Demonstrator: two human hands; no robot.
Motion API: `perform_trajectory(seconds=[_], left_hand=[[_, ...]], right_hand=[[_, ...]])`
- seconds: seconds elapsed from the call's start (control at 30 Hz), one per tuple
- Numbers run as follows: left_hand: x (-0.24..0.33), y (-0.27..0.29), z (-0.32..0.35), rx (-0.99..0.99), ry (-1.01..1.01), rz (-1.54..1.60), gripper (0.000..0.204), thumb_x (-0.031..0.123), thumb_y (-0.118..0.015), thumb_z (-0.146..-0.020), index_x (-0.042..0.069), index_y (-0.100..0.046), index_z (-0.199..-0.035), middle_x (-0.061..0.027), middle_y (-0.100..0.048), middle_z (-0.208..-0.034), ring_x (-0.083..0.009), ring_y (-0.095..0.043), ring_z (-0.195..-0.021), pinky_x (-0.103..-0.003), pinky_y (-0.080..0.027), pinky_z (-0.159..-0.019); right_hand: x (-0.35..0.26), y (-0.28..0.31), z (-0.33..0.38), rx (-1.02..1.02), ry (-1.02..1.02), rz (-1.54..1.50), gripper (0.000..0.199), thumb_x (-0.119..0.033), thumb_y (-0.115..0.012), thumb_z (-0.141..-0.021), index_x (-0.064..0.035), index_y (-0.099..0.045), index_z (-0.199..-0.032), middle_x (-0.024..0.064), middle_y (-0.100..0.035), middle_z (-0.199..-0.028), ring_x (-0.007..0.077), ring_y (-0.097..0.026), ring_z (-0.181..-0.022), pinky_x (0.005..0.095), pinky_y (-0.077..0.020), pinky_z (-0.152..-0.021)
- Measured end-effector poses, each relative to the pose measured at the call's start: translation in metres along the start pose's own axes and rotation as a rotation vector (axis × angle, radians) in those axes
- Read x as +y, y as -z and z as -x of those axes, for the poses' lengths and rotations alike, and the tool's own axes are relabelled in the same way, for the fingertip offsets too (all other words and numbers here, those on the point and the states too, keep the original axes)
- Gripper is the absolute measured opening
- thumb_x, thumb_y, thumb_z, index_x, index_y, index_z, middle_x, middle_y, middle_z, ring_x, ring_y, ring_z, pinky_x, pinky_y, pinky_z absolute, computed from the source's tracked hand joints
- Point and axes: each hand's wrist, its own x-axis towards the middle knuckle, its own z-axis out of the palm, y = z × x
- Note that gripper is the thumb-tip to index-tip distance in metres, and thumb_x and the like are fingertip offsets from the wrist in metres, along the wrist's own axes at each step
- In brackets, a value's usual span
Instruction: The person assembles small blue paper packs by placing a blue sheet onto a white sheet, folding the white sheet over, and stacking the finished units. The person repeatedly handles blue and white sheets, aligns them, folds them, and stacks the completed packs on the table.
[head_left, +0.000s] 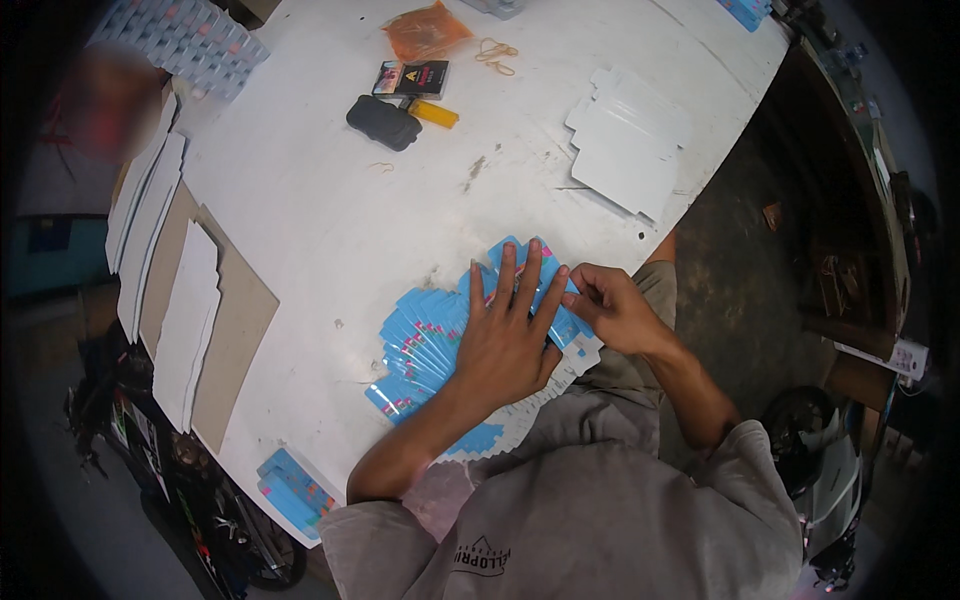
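A fanned spread of flat blue printed carton blanks [425, 335] lies on the white table's near edge, close to my body. Their overlapping edges curve round from the left toward the right, and stepped white edges show on the near side. My left hand [510, 335] rests flat on top of the fan, fingers spread and pointing away from me. At the fan's right end, my right hand [612, 308] has thumb and fingers pinched on the edge of the blue blanks. How many blanks are in that pinch is hidden.
Stacked white blanks [628, 150] lie at the far right; others [188, 330] sit left on grey cardboard [245, 310]. Blue blanks [292, 488] are at the near-left corner. Farther back are a dark case [385, 122], yellow lighter [434, 113], small pack [412, 78] and orange bag [425, 32].
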Motion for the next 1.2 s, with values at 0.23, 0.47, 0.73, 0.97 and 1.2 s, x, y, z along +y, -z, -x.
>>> perform_trajectory(seconds=[0.23,0.47,0.73,0.97,1.2], left_hand=[[0.001,0.01,0.003,0.0,-0.018,0.107,0.093,0.05,-0.065,-0.096,-0.011,-0.032,-0.158,-0.0356,-0.016,-0.169,-0.0583,-0.012,-0.156,-0.078,-0.009,-0.119],[-0.007,0.0,0.004,-0.039,0.003,0.125,0.079,0.044,-0.057,-0.103,-0.012,-0.036,-0.155,-0.035,-0.033,-0.163,-0.0455,-0.029,-0.156,-0.057,-0.02,-0.127],[-0.009,-0.006,0.001,0.0,0.019,0.046,0.059,0.037,-0.059,-0.101,-0.006,-0.061,-0.142,-0.0259,-0.049,-0.157,-0.043,-0.037,-0.152,-0.054,-0.024,-0.127],[-0.003,0.004,-0.002,0.001,0.029,0.023,0.047,0.028,-0.057,-0.103,-0.001,-0.063,-0.14,-0.0248,-0.052,-0.155,-0.0421,-0.043,-0.148,-0.059,-0.03,-0.122],[0.0,0.002,-0.002,0.033,0.026,-0.005,0.062,0.026,-0.059,-0.101,-0.006,-0.046,-0.152,-0.0287,-0.041,-0.161,-0.0436,-0.033,-0.154,-0.062,-0.02,-0.126]], right_hand=[[-0.013,0.001,-0.012,-0.063,0.163,0.249,0.015,-0.008,-0.073,-0.092,0.0054,-0.068,-0.095,0.0204,-0.065,-0.076,0.029,-0.062,-0.067,0.0412,-0.0484,-0.065],[-0.014,-0.016,0.013,0.353,0.485,0.524,0.02,-0.009,-0.074,-0.088,0.0026,-0.073,-0.105,0.0189,-0.07,-0.092,0.0373,-0.066,-0.088,0.046,-0.0545,-0.079],[-0.011,0.04,-0.011,0.671,0.677,0.797,0.039,-0.013,-0.076,-0.09,-0.0007,-0.068,-0.126,0.016,-0.068,-0.101,0.0353,-0.065,-0.102,0.0455,-0.053,-0.09],[0.022,0.034,-0.028,0.462,0.687,0.638,0.043,-0.015,-0.074,-0.092,-0.0012,-0.066,-0.132,0.0155,-0.069,-0.108,0.035,-0.068,-0.098,0.0431,-0.0558,-0.08],[0.001,0.001,-0.012,0.424,0.598,0.527,0.026,-0.005,-0.065,-0.095,0.0027,-0.067,-0.121,0.0277,-0.07,-0.098,0.044,-0.072,-0.088,0.0514,-0.0551,-0.075]])
